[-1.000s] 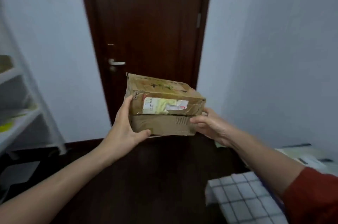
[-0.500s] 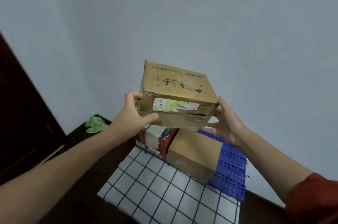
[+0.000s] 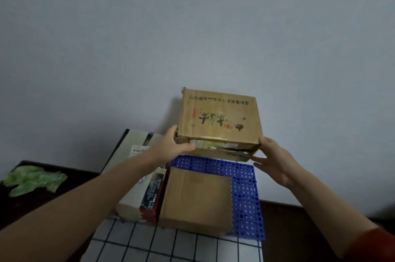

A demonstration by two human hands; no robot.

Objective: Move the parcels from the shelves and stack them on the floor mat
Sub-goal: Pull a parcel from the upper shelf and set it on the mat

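As I read it off the head camera: a person carries one printed parcel (image 3: 220, 116) between both hands, over the far end of the blue perforated mat (image 3: 245, 193) and close to the wall (image 3: 192, 26).
printed parcel: brown carton with dark lettering on top that reads upside down to me. It has a pale label on the near face, and its top is tipped toward the camera.
left hand (image 3: 171, 146): grips the near left corner, thumb laid along the front face, fingers curled up the left side.
right hand (image 3: 275, 161): fingers nearly straight and the palm against the right end. The fingertips reach under the lower edge and the thumb is up at the top corner.
plain brown parcel (image 3: 196, 197): lies flat on the blue perforated mat, below the carried one and nearer me.
grey and red box (image 3: 136, 178): just left of the plain brown parcel, side against side. The left forearm crosses in front of it.
checked cloth (image 3: 171, 246): white with a dark grid, nearest me, running up to both resting boxes.
green object (image 3: 32, 180): on the dark floor (image 3: 299, 229) at far left, well apart. I cannot tell what it is.
red sleeve (image 3: 376, 244): on the right arm, bottom right corner.
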